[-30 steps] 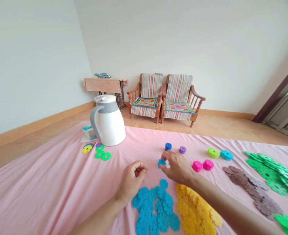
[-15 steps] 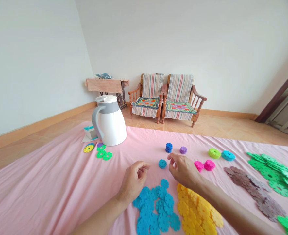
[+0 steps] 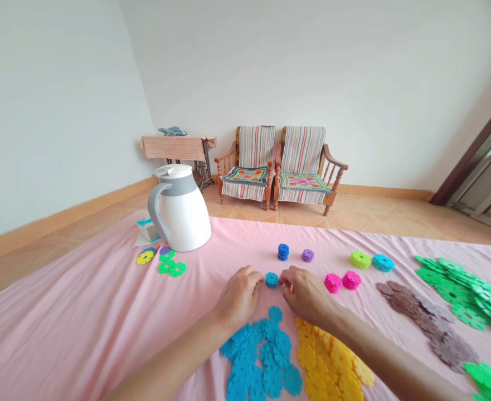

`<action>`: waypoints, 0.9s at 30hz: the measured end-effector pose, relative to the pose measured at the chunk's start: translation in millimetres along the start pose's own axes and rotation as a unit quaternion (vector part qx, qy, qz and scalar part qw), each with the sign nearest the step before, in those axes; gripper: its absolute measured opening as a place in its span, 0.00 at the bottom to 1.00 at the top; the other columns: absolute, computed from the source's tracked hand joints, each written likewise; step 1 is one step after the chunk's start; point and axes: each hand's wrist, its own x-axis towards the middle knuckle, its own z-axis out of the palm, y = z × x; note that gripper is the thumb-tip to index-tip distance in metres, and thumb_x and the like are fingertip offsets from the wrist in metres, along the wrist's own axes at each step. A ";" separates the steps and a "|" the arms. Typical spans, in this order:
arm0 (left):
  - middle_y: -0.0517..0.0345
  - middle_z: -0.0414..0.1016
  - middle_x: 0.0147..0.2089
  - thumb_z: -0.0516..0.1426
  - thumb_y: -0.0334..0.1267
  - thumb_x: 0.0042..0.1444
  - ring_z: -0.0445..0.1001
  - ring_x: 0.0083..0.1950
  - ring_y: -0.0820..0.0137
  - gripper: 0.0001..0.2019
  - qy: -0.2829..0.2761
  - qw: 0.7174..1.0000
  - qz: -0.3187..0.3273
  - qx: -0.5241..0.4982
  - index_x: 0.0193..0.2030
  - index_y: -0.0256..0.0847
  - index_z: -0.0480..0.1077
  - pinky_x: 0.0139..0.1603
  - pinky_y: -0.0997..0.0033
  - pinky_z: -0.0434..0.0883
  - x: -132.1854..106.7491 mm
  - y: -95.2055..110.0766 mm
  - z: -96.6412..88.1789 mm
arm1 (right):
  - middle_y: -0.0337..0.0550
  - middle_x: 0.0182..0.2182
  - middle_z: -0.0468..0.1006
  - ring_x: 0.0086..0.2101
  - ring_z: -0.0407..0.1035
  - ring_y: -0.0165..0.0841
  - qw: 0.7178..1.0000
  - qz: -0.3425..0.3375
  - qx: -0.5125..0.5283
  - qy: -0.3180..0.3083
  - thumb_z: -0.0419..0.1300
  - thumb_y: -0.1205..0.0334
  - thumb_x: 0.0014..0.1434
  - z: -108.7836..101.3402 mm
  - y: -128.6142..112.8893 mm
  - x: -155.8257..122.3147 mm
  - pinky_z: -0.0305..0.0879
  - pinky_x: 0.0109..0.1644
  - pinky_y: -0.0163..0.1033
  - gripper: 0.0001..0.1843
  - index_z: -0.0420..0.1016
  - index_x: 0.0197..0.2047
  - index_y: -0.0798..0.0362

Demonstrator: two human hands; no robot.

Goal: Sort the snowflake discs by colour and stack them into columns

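Small blue disc stack [image 3: 271, 279] stands upright on pink cloth [image 3: 82, 317], between the two hands. Left hand [image 3: 241, 295] at its left, fingers bent, tips just beside the stack; right hand [image 3: 306, 292] at its right, fingers curled, tips also close. Can't tell whether either hand touches or grips it; thumbs mostly hidden. Near side: loose blue disc pile [image 3: 259, 362], yellow disc pile [image 3: 329, 365] to its right, partly under right forearm. Far of the hands: dark blue stack [image 3: 283, 252], purple stack [image 3: 307, 255] to its right. Right of right hand: two pink stacks [image 3: 351, 280] side by side; farther, lime stack [image 3: 360, 259] and light blue stack [image 3: 383, 263]. Far right: brown pile [image 3: 427, 323], green pile [image 3: 458, 287]. Far left: white-grey jug [image 3: 184, 217], loose green discs [image 3: 172, 268] near its base. Beyond cloth: two wooden chairs [image 3: 304, 181].
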 end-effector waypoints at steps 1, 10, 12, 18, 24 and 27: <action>0.54 0.71 0.37 0.48 0.21 0.50 0.70 0.43 0.66 0.17 0.000 1.000 0.003 0.002 0.39 0.39 0.72 0.47 0.68 0.68 -0.5 -0.2 0.5 | 0.44 0.30 0.75 0.32 0.70 0.33 1.000 0.000 -0.001 0.000 0.51 0.72 0.50 0.0 0.2 0.1 0.57 0.35 0.33 0.12 0.74 0.34 0.54; 0.55 0.70 0.37 0.47 0.21 0.51 0.69 0.44 0.66 0.17 0.005 1.000 0.021 0.001 0.41 0.41 0.72 0.47 0.68 0.67 -1.3 -0.9 2.1 | 0.44 0.29 0.75 0.31 0.70 0.33 1.000 -0.006 0.003 0.011 0.52 0.72 0.50 1.4 -0.4 2.1 0.57 0.35 0.34 0.11 0.74 0.33 0.54; 0.55 0.70 0.38 0.48 0.21 0.51 0.69 0.44 0.66 0.17 0.010 1.000 0.021 -0.010 0.41 0.40 0.72 0.47 0.68 0.67 -1.4 -2.0 2.0 | 0.43 0.29 0.75 0.31 0.70 0.33 1.000 -0.005 0.006 0.019 0.52 0.72 0.50 -0.1 0.1 1.9 0.57 0.35 0.34 0.11 0.74 0.33 0.54; 0.57 0.71 0.35 0.53 0.26 0.52 0.69 0.34 0.72 0.09 -0.034 0.996 0.005 -0.083 0.35 0.38 0.73 0.37 0.75 0.67 -2.4 -1.1 -16.3 | 0.40 0.27 0.74 0.28 0.69 0.31 0.998 0.017 0.022 0.063 0.49 0.71 0.54 -13.8 7.9 -23.0 0.58 0.34 0.34 0.10 0.72 0.33 0.53; 0.60 0.70 0.36 0.64 0.36 0.45 0.69 0.34 0.72 0.16 -0.232 0.958 0.101 -0.134 0.43 0.42 0.74 0.35 0.76 0.66 -7.5 11.9 -42.1 | 0.38 0.25 0.72 0.25 0.67 0.30 0.988 0.037 0.085 0.124 0.49 0.65 0.57 -15.1 28.5 -75.9 0.60 0.31 0.35 0.10 0.71 0.30 0.52; 0.59 0.68 0.37 0.64 0.34 0.45 0.69 0.35 0.71 0.19 -0.260 0.951 0.119 -0.116 0.46 0.43 0.73 0.35 0.76 0.67 -9.6 15.6 -41.8 | 0.38 0.24 0.72 0.24 0.67 0.30 0.986 0.059 0.090 0.130 0.49 0.63 0.58 -16.6 37.1 -92.9 0.60 0.30 0.35 0.11 0.71 0.31 0.52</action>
